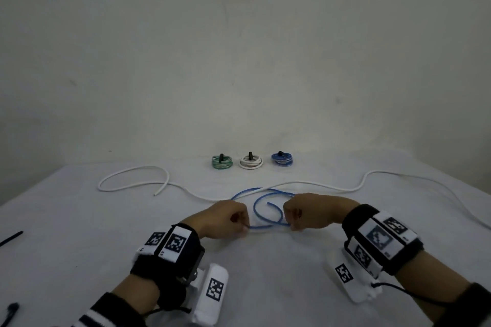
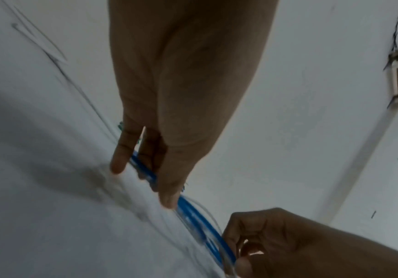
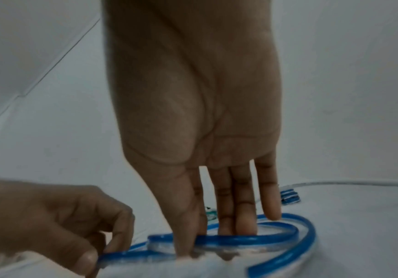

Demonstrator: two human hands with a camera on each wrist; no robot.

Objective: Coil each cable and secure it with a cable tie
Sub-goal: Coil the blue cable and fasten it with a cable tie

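Note:
A blue cable lies on the white table in a loose loop between my two hands. My left hand pinches its near strand at the loop's left side; in the left wrist view the thumb and fingers close round the blue cable. At the loop's right side my right hand pinches it, thumb against index on the blue cable, with the other fingers pointing down inside the loop. One free cable end lies within the loop.
A long white cable snakes across the table behind the hands. Three tied coils stand at the back: green, white, blue. Black cable ties lie near the left edge.

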